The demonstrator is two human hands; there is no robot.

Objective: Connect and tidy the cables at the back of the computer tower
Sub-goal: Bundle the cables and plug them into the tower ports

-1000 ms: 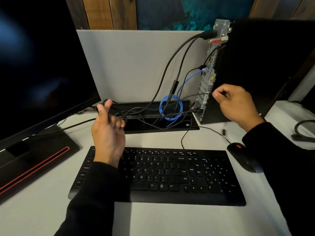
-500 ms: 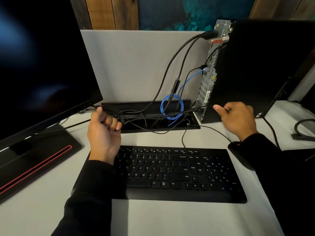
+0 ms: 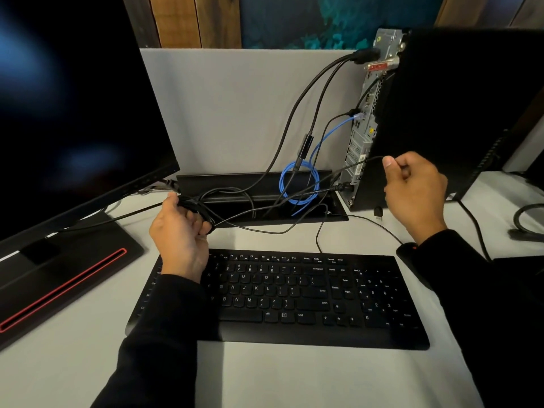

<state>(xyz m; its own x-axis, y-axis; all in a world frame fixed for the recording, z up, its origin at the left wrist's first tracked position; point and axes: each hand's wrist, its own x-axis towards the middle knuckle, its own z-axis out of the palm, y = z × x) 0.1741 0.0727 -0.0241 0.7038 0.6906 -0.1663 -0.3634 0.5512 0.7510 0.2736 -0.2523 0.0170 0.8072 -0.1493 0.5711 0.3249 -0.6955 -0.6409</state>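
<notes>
The black computer tower (image 3: pixel 459 113) stands at the right rear, its metal back panel (image 3: pixel 365 128) facing left with several black cables and a blue cable (image 3: pixel 332 132) plugged in. The blue cable ends in a coil (image 3: pixel 298 184) over the desk's cable slot (image 3: pixel 265 213). My left hand (image 3: pixel 179 234) is closed around a bundle of thin black cable (image 3: pixel 200 212) at the slot's left end. My right hand (image 3: pixel 415 189) pinches the same thin black cable (image 3: pixel 347 169) beside the tower's lower back, and the cable runs stretched between both hands.
A black keyboard (image 3: pixel 294 295) lies in front of me, its cord running up to the slot. A black mouse (image 3: pixel 407 250) is partly hidden under my right sleeve. A large monitor (image 3: pixel 73 113) on a red-striped stand fills the left. A grey divider stands behind.
My right hand dropped toward the desk, then rose again beside the tower with the thin cable pinched. My left hand lowered and closed over the cable bundle near the slot.
</notes>
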